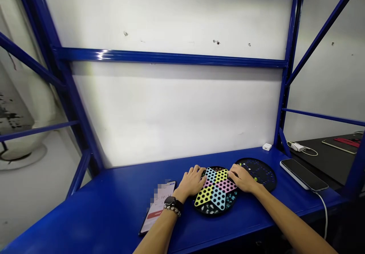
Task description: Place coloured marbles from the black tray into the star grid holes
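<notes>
A star-shaped Chinese checkers board (213, 186) with yellow, blue and pink points and black holes lies over a round black tray (212, 213). Small pieces, white and teal among them, show in the tray between the star's points. My left hand (191, 181) has its fingers bent at the board's upper left edge. At the upper right edge, my right hand (243, 178) pinches the board between thumb and fingers. Both hands' undersides are hidden. Beside my right hand sits a round black lid (266, 174) with holes and a few small light and yellow-green pieces.
Left of my left wrist lies a phone (159, 204) with a lit timer screen. A dark-screened phone (305, 174) on a white block with a cable lies at right. A small white case (267, 146) stands near the wall. Blue metal posts (282, 90) frame the blue shelf (119, 204).
</notes>
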